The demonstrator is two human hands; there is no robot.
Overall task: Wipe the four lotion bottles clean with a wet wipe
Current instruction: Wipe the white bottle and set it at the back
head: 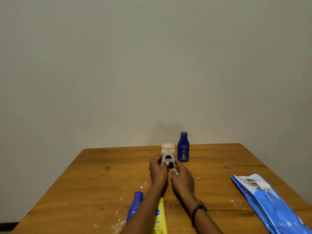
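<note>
Gripping white bottle point(168, 153), upright on table point(84, 183): left hand point(157, 169), fingers curled round its side. Right hand point(183, 179) pinches wipe point(175, 173) at its base. Upright blue bottle point(183, 149) just beside, behind-right. Lying blue bottle point(135, 206) and yellow bottle point(159, 217) at near edge, partly hidden by left forearm. Pack point(266, 203) far right. White smears point(143, 184) on wood.
</note>
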